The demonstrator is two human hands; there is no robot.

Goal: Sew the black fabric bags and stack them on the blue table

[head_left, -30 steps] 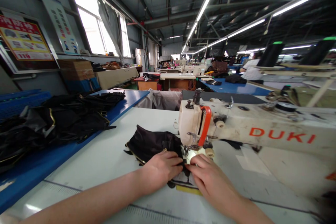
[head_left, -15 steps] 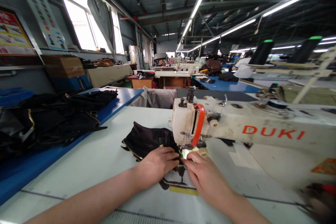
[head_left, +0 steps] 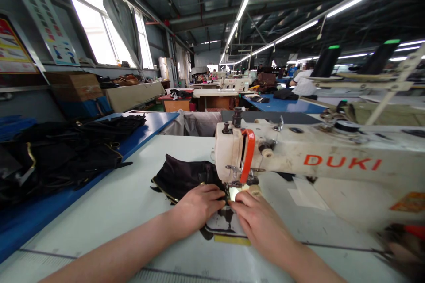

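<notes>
A black fabric piece with a gold zipper (head_left: pixel 186 179), like a small bag or pouch, lies on the pale table with its right end under the head of a white sewing machine (head_left: pixel 299 150). My left hand (head_left: pixel 199 205) presses on its near edge, fingers bent together by the needle area. Just right of the presser foot, my right hand (head_left: pixel 257 216) pinches the near edge of the work, thumb and fingers closed. The fingertips of both hands almost meet over the metal needle plate (head_left: pixel 227 225). Exactly what lies under the fingertips is hidden.
Black zippered pieces (head_left: pixel 66 154) are heaped on a blue table (head_left: pixel 159 121) at the left. Black thread cones (head_left: pixel 327 62) stand behind the machine arm at the right. A co-worker in a white top (head_left: pixel 303 85) sits farther back. Ruler marks run along the near table edge.
The whole view has shifted slightly, so everything sits a little farther left. Both hands keep nearly the same place on the black piece, which has barely moved.
</notes>
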